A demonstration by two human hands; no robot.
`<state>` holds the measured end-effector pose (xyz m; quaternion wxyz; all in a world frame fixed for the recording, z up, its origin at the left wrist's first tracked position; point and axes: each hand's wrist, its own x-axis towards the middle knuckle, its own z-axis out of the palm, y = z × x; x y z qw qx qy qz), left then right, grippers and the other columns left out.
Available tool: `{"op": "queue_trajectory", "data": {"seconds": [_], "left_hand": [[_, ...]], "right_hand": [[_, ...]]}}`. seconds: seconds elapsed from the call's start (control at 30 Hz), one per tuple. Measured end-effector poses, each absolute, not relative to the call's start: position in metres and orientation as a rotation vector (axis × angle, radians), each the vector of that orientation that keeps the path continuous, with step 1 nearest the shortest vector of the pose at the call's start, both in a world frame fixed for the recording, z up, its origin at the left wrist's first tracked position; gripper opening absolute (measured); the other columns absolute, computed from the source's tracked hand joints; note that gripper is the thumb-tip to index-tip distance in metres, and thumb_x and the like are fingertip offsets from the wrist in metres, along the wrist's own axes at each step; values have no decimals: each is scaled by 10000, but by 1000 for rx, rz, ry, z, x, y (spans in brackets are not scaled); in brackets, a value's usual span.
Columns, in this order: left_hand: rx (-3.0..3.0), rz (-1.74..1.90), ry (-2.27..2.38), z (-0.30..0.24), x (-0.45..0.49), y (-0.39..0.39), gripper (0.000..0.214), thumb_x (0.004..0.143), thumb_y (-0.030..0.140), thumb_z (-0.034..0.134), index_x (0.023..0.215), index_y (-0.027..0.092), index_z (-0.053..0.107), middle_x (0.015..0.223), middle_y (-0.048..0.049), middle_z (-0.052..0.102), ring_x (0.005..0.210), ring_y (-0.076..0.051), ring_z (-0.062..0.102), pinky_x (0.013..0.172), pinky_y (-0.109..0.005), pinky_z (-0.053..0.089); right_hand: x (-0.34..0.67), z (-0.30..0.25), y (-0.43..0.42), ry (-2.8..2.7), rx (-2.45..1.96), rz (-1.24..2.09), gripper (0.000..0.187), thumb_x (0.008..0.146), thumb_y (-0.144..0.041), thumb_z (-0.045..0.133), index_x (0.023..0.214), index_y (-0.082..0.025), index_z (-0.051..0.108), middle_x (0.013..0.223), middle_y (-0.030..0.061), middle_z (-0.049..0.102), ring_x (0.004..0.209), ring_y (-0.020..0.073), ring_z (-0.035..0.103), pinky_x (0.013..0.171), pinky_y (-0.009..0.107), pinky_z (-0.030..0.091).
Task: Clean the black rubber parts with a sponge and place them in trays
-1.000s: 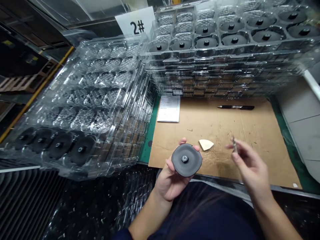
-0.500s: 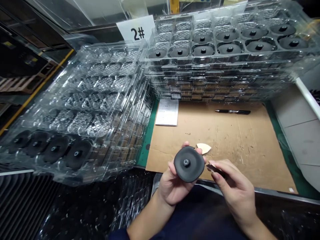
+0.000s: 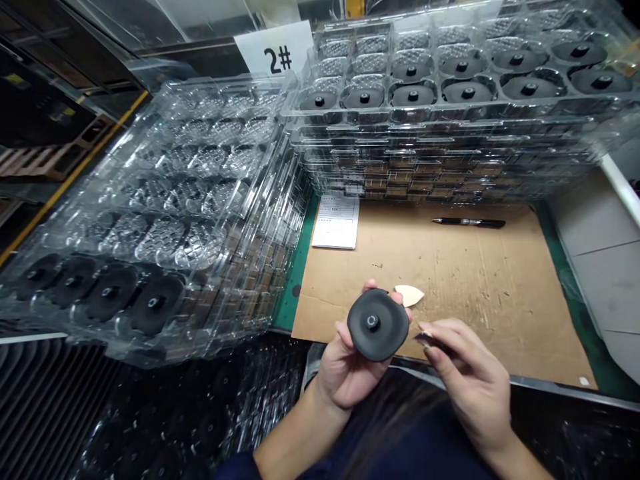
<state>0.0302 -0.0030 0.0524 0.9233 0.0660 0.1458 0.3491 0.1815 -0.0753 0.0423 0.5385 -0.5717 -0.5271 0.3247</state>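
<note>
My left hand [image 3: 350,373] grips a black, rounded-square disc [image 3: 379,327] with a small raised hub in its middle. The disc's hub side faces up toward me, and my fingers wrap its edge. Close to the disc's right side, my right hand [image 3: 470,373] pinches a small dark blade-like tool [image 3: 431,341], its tip pointing left and apart from the disc. Most of that tool is hidden in the fingers. A cream-coloured pointed piece [image 3: 410,295] lies on the cardboard [image 3: 480,287] just beyond my left fingertips.
Stacked clear plastic trays [image 3: 450,143] stand at the back, with black discs in several pockets. Another tray stack [image 3: 200,220] stands at the left. A printed paper [image 3: 336,230] and a black pen [image 3: 469,223] lie on the cardboard. A "2#" sign [image 3: 277,53] stands behind.
The tool in my right hand has tilted slightly and its tip sits a little farther from the disc. My left hand keeps the disc almost still.
</note>
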Motion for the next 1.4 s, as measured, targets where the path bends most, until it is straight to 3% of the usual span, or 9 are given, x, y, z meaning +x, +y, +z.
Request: {"op": "queue_trajectory", "data": {"seconds": [0.37,0.57,0.67,0.8,0.93,1.13,1.27,1.33,1.4], "left_hand": [[132,727,197,55,32,-5,458,805,458,578,1245,339,523,1266,50,552,1173,-123,505,996,-173,352],[136,707,283,53,30,-7,504,767,494,611,1243,364,511,1312,34,509,1191,-146,484,987,-198,350],[140,714,266,56,30,-6,464,766,402,653,1214,353,540,1264,33,547,1175,-152,498,1006,-221,343],[150,746,228,62,32,-6,433,779,273,651,1201,304,558,1209,3,586,1134,-170,537,979,-239,387],[179,758,249,62,31,-9,498,769,306,669,1241,274,514,1245,-40,554,1177,-197,504,960,-232,403],[216,759,267,62,30,-12,520,764,312,673,1249,266,491,1254,-55,535,1186,-210,495,948,-217,408],[268,745,270,63,31,-14,486,816,438,579,1267,303,456,1242,-45,520,1167,-267,507,981,-330,407],[395,770,242,58,31,-14,505,831,527,500,1292,345,403,1236,-48,510,1127,-303,535,956,-420,428],[729,845,245,51,30,-12,573,825,499,532,1340,366,318,1254,-76,491,1042,-288,590,891,-445,470]], "right_hand": [[180,40,-73,-1190,-1403,805,338,807,-109,581,1104,-265,617,1029,63,605,955,184,583,765,311,521],[180,42,-76,-1359,-1301,761,389,776,-67,589,1107,-268,619,944,68,595,848,175,581,670,304,515],[181,38,-78,-1391,-1267,686,410,767,-60,590,1121,-266,617,916,70,593,826,176,573,633,295,503],[194,21,-76,-1001,-1536,603,283,794,-188,605,1073,-224,640,992,81,608,905,191,587,764,339,511],[230,-4,-74,-843,-1770,591,412,802,-327,603,1194,-205,578,1102,96,598,977,207,586,888,404,471],[291,-35,-78,-1147,-2186,242,483,817,-366,499,1264,-188,540,1129,106,577,1015,245,565,928,430,442],[291,-38,-79,-1197,-2295,112,572,750,-370,552,1277,-146,530,1238,168,488,1160,384,418,971,606,293],[277,-32,-78,-1245,-2262,-12,557,762,-365,558,1274,-147,528,1300,166,429,1205,381,366,996,596,260],[258,-22,-76,-1305,-2119,-41,471,804,-321,535,1245,-156,544,1287,148,440,1194,318,405,1015,519,299]]}}
